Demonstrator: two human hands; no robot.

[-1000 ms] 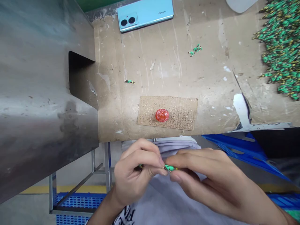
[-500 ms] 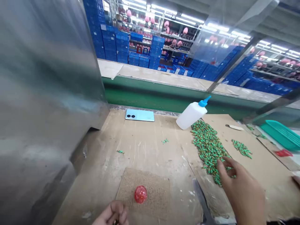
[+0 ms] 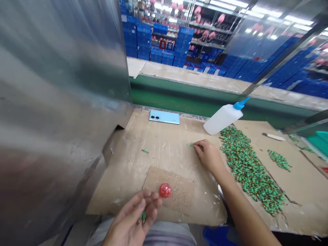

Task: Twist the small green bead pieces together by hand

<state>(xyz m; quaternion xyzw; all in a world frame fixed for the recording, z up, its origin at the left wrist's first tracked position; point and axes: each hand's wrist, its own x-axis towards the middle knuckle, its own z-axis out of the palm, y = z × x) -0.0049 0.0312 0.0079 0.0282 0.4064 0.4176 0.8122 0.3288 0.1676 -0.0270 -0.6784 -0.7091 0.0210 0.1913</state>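
Note:
My left hand [image 3: 135, 217] is palm-up at the near edge of the table, its fingers curled round a few small green pieces with gold-brown ends [image 3: 142, 216]. Its fingertips are close beside a shiny red, rounded, clear-looking piece [image 3: 165, 190], which sits on a square of brown cardboard [image 3: 179, 201]. Farther out, my right hand [image 3: 208, 155] reaches down to the tabletop with thumb and fingertips pinched together. They touch a little cluster of green pieces [image 3: 190, 145]; what is between the fingertips is hidden. A lone green piece [image 3: 145, 150] lies to the left.
A big heap of green pieces [image 3: 243, 160] spreads right of my right arm, with a smaller pile [image 3: 279, 160] beyond. A white squeeze bottle [image 3: 222, 119] leans behind the heap. A light-blue phone [image 3: 164, 117] lies at the back. A metal panel [image 3: 64, 102] walls the left side.
My right hand has moved left from the big heap to the little cluster. My left hand has come farther into view, turned palm-up with green pieces showing. The view has shifted.

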